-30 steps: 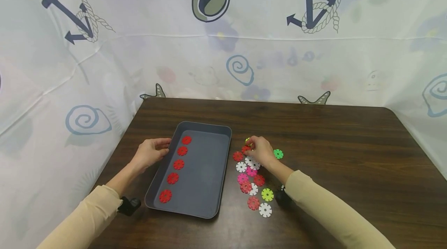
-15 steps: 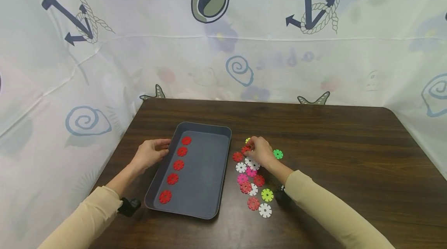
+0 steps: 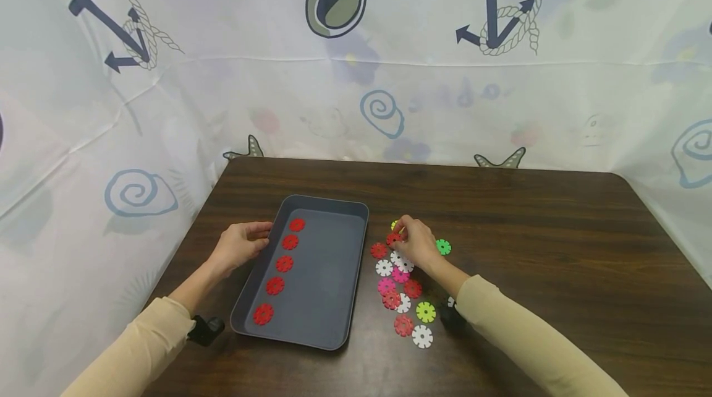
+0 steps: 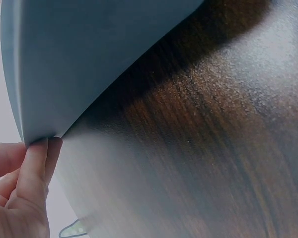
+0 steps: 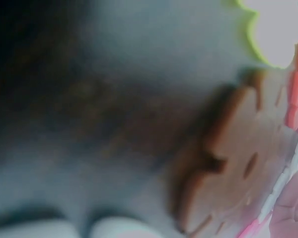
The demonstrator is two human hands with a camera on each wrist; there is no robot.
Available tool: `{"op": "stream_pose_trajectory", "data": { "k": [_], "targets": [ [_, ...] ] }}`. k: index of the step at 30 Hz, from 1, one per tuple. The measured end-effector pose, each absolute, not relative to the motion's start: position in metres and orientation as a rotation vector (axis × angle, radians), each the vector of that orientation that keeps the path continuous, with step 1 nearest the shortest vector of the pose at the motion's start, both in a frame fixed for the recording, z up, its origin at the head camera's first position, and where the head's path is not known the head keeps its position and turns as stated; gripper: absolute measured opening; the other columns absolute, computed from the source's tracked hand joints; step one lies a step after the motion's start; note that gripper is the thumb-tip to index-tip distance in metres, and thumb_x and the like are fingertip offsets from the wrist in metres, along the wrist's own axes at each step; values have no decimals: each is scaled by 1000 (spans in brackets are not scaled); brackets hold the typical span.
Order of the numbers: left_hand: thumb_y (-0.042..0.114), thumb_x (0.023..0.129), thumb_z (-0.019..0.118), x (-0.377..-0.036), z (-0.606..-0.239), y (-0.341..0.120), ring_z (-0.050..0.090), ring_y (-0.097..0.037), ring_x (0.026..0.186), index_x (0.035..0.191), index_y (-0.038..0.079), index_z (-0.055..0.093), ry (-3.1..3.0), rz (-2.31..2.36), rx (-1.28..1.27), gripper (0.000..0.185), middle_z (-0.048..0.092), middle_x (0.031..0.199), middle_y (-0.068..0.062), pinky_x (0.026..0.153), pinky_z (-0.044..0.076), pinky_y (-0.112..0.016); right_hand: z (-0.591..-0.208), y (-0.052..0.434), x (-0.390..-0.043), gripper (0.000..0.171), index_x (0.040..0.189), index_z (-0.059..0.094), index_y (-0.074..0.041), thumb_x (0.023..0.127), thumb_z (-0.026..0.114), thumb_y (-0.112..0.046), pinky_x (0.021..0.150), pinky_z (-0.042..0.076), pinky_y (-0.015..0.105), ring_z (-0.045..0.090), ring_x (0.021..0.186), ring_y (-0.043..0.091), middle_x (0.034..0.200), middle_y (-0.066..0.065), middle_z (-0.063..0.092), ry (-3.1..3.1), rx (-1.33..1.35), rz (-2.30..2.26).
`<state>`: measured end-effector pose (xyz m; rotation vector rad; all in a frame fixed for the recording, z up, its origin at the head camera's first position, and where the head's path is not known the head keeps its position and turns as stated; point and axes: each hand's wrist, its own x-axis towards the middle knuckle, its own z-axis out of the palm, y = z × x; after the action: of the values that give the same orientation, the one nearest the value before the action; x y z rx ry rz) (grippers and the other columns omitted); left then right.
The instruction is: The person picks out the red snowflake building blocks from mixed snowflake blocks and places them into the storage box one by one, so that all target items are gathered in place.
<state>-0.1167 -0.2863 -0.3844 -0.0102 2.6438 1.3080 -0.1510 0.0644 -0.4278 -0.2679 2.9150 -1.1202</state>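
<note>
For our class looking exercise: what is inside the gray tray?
Five red discs lie in a row inside the tray, along the side nearest the left hand. Whatever is beneath the discs is covered.

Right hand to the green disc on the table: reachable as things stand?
Likely yes: the green disc lies just beside the right hand, apart from the other discs, with nothing seen on top. The red disc it pinches may need releasing first.

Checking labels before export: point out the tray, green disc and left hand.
Tray (image 3: 321, 276), head view: bare floor, near its middle.
Green disc (image 3: 443, 247), head view: on its upper face.
Left hand (image 3: 236, 247), head view: middle of the hand.
</note>
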Motion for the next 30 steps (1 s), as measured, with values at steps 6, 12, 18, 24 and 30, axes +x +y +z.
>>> {"op": "stream_pose_trajectory", "data": {
  "k": [6, 12, 18, 24, 30],
  "targets": [
    [0, 91, 56, -117, -385, -287, 58, -37, 111, 130, -10, 49, 2644, 1318, -15, 41, 55, 127, -28, 81, 55, -38, -427, 66, -150, 26, 93, 61, -6, 74, 79, -7, 63, 42, 31, 53, 75, 20, 79, 8, 59, 2917, -274, -1159],
    [1, 91, 56, -117, -386, -287, 58, -36, 111, 130, -10, 49, 2643, 1322, -18, 41, 55, 126, -28, 81, 55, -37, -427, 68, -149, 23, 96, 62, -6, 77, 75, -5, 64, 46, 30, 52, 77, 20, 84, 8, 58, 2891, -250, -1196],
    [1, 91, 56, -116, -386, -287, 58, -36, 111, 130, -10, 49, 2637, 1322, -17, 41, 55, 126, -28, 80, 55, -37, -428, 71, -149, 22, 95, 62, -5, 77, 74, 0, 63, 45, 30, 52, 74, 19, 82, 8, 59, 2890, -263, -1223],
    [1, 91, 56, -117, -387, -288, 58, -37, 111, 130, -10, 49, 2634, 1323, -10, 41, 55, 126, -28, 80, 56, -38, -424, 73, -153, 20, 97, 63, -3, 79, 72, 1, 61, 45, 26, 51, 72, 19, 78, 8, 57, 2845, -233, -1311],
    [1, 91, 57, -119, -387, -288, 59, -37, 110, 129, -10, 50, 2651, 1307, -3, 41, 56, 125, -28, 79, 56, -39, -413, 70, -157, 19, 99, 64, -2, 81, 71, -1, 60, 49, 24, 54, 70, 18, 77, 7, 57, 2774, -202, -1472]
  ]
}}
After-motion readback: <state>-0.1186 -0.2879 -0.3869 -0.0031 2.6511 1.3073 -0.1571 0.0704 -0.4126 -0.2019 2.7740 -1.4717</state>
